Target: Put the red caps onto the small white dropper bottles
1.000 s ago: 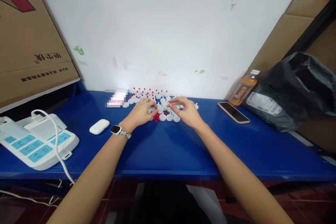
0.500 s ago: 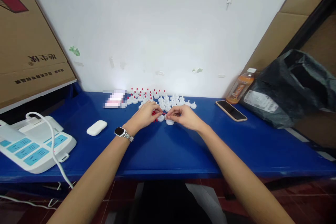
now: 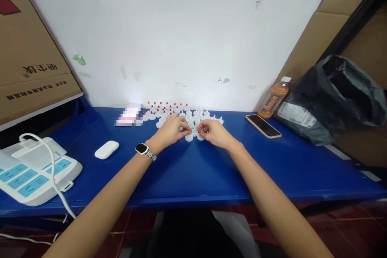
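Observation:
My left hand [image 3: 174,128], with a watch on its wrist, has thumb and fingers pinched at the top of a white nozzle cap [image 3: 189,138] standing on the blue table. Close beside it, my right hand [image 3: 215,132] pinches the top of another white nozzle cap [image 3: 200,138]. The fingers hide both nozzles. Behind my left hand, several white caps with red tips [image 3: 152,115] stand in rows. Several white nozzle caps without red tips [image 3: 207,113] stand behind my right hand.
On the left are a white power strip [image 3: 39,177] with a cable and a white earbud case [image 3: 107,150]. To the right lie a phone [image 3: 263,125], a bottle of orange drink [image 3: 273,98] and a black plastic bag [image 3: 326,100]. A white wall [image 3: 181,40] borders the table's back.
The view has shifted slightly to the right. My left hand has moved over to the white cap near my right hand, and the small red pieces under its fingers are now hidden.

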Motion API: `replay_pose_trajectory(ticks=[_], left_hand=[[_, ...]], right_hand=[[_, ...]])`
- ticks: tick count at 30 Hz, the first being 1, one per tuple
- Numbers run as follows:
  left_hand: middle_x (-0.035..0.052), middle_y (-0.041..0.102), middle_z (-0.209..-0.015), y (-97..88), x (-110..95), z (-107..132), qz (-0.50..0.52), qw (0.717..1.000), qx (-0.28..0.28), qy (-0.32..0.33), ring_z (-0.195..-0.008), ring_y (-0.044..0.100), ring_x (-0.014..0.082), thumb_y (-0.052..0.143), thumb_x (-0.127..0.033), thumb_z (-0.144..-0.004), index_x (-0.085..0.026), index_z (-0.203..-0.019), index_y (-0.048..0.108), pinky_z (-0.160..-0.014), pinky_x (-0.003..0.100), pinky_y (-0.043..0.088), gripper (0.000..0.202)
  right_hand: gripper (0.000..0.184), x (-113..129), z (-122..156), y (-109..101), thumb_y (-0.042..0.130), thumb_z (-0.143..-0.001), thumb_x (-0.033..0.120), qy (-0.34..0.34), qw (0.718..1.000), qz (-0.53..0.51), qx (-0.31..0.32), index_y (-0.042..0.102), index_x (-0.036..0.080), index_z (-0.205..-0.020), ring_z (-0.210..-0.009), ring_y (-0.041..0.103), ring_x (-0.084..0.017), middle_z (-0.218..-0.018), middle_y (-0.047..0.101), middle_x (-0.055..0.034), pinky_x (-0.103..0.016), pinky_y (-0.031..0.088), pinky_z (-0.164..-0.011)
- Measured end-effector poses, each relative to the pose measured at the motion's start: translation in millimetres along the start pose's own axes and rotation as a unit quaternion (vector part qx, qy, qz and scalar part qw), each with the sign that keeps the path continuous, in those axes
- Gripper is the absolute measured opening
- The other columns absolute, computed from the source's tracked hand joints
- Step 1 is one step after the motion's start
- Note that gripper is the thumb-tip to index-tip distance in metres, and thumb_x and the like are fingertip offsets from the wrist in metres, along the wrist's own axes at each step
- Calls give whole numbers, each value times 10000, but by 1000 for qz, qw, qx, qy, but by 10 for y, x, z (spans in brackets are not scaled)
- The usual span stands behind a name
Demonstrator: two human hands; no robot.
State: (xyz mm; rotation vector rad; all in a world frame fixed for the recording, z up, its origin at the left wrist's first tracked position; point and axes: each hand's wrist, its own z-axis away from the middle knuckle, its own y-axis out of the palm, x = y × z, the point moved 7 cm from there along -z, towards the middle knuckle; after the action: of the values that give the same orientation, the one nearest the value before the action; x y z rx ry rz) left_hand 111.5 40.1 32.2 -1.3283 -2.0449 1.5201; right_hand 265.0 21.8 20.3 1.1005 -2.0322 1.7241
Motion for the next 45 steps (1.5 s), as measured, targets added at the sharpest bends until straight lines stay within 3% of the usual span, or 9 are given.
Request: replay_pose_trajectory(ticks=[6, 11, 18, 25, 31, 34, 37, 40, 45], left_hand=[[65, 675, -940, 95, -126, -243, -17, 999, 27, 17, -945, 526, 251, 671, -332, -885, -261, -867, 796, -842, 386, 400, 144], [75, 672, -950, 88, -141, -311, -28, 1000, 8, 7, -960, 535, 256, 651, -334, -903, -229, -940, 777, -843, 383, 410, 169], [50, 690, -926, -266, 187, 43, 12, 996, -79, -38, -913, 566, 221, 541, -375, -970, -206, -960, 723, -882, 373, 417, 249], [32, 698, -948, -366, 332, 447, 48, 996, -11, -69, -920, 591, 215, 752, -474, -808, -216, -902, 712, -862, 350, 429, 277], [39, 629, -942, -376, 450, 533, 46, 990, 5, -135, -865, 570, 211, 824, -510, -696, -197, -1024, 658, -769, 328, 441, 483], [25, 629, -874, -345, 461, 538, 70, 986, 27, -148, -771, 557, 179, 769, -420, -768, -195, -1047, 683, -713, 307, 428, 369], [41, 663, -841, -357, 421, 539, 94, 983, 38, -151, -752, 574, 170, 678, -350, -838, -178, -906, 735, -719, 303, 435, 194], [48, 685, -784, -396, 409, 562, 121, 977, 42, -171, -724, 599, 170, 662, -358, -844, -161, -822, 731, -684, 292, 441, 210], [27, 686, -764, -448, 443, 568, 112, 977, 6, -184, -678, 596, 161, 679, -367, -827, -153, -1043, 698, -662, 282, 444, 305]], right_hand=[[194, -96, -43, -62, 605, -729, 56, 15, 998, 19, -50, 679, 164, -872, -697, 602, -130, -802, 668, -7, -245, 448, -693], [208, -122, -41, -90, 609, -742, 78, 16, 997, 17, -76, 677, 170, -916, -701, 606, -128, -867, 666, -15, -255, 459, -706], [136, 253, 28, -60, 608, -868, 206, -76, 984, 124, -108, 710, 198, -958, -921, 574, -212, -938, 641, -58, -341, 430, -850], [157, 507, -133, 218, 597, -929, 255, -127, 959, 252, -9, 730, 203, -996, -1007, 521, -275, -967, 709, -83, -428, 314, -904], [162, 505, -177, 262, 602, -918, 284, -117, 963, 243, -25, 718, 206, -1002, -1027, 510, -274, -991, 678, -84, -421, 304, -907], [190, 484, -89, 299, 617, -910, 316, -116, 965, 230, -45, 707, 217, -1045, -1050, 508, -270, -1043, 634, -84, -413, 316, -916], [209, 492, 4, 349, 621, -913, 343, -127, 966, 220, -48, 699, 223, -1066, -1042, 512, -262, -1035, 615, -78, -406, 328, -909], [207, 524, 50, 370, 614, -920, 347, -136, 967, 208, -51, 697, 226, -1067, -1032, 517, -258, -1012, 620, -71, -401, 333, -897], [177, 573, 50, 359, 608, -923, 328, -140, 970, 186, -64, 699, 229, -1039, -1007, 530, -250, -973, 633, -60, -400, 332, -893]])
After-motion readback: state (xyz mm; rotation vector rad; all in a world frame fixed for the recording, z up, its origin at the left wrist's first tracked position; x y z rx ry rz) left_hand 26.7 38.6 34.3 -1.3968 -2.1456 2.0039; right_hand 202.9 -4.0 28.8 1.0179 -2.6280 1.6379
